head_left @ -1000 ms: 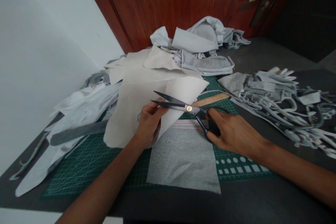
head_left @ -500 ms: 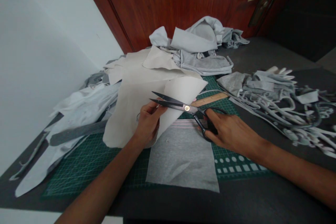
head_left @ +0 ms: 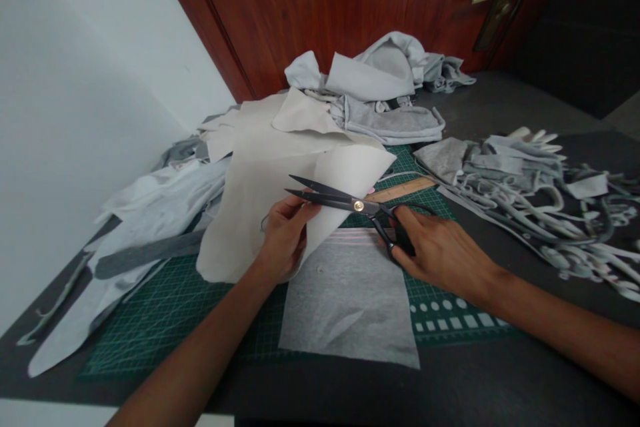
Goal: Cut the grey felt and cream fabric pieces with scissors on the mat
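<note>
My left hand (head_left: 284, 235) pinches the edge of a large cream fabric sheet (head_left: 260, 187) and lifts it off the green cutting mat (head_left: 165, 307). My right hand (head_left: 440, 253) grips the black handles of a pair of scissors (head_left: 345, 201). The blades are slightly apart and point left, with their tips at the cream fabric just above my left fingers. A grey knit rectangle (head_left: 350, 300) with a pink-striped top edge lies flat on the mat below both hands.
A wooden ruler (head_left: 403, 189) lies behind the scissors. Grey strips and scraps (head_left: 530, 187) are heaped at the right, folded grey garments (head_left: 380, 90) at the back, white and grey pieces (head_left: 145, 227) at the left. A wooden door (head_left: 350, 0) stands behind.
Almost nothing has moved. The scissors and both hands have shifted only slightly, and the blades stay at the cream fabric's edge.
</note>
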